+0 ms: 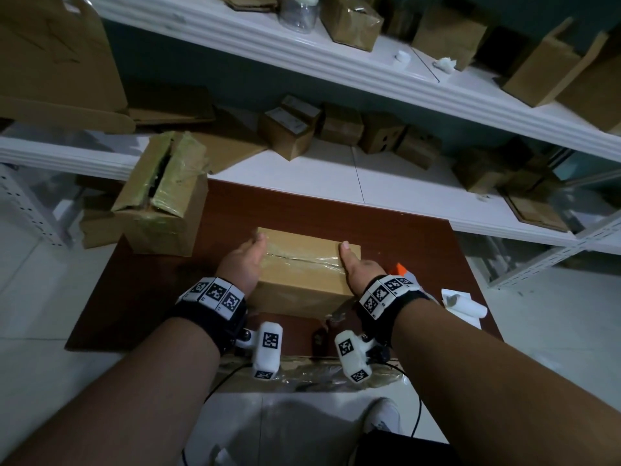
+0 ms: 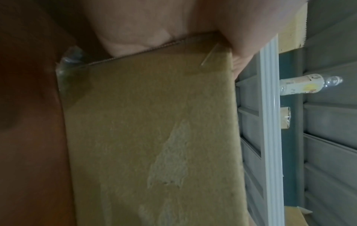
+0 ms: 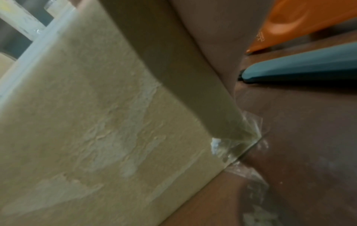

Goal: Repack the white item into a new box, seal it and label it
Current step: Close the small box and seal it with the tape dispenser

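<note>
A closed brown cardboard box point(image 1: 302, 264) stands in the middle of the dark red-brown table point(image 1: 403, 230), with clear tape along its top seam. My left hand point(image 1: 247, 257) lies flat against the box's left end, thumb on the top face. My right hand point(image 1: 356, 267) presses the right end the same way, thumb straight on the tape. The left wrist view shows my palm point(image 2: 144, 27) flat against the box point(image 2: 154, 122). In the right wrist view a loose tape end point(image 3: 231, 148) sticks out at a bottom corner of the box point(image 3: 86, 114). The white item is not visible.
An older opened box point(image 1: 161, 196) sits at the table's far left corner. An orange and white tape dispenser point(image 1: 401, 270) and a white label roll point(image 1: 462, 302) lie right of my right wrist. White shelves point(image 1: 336, 169) behind carry several cardboard boxes.
</note>
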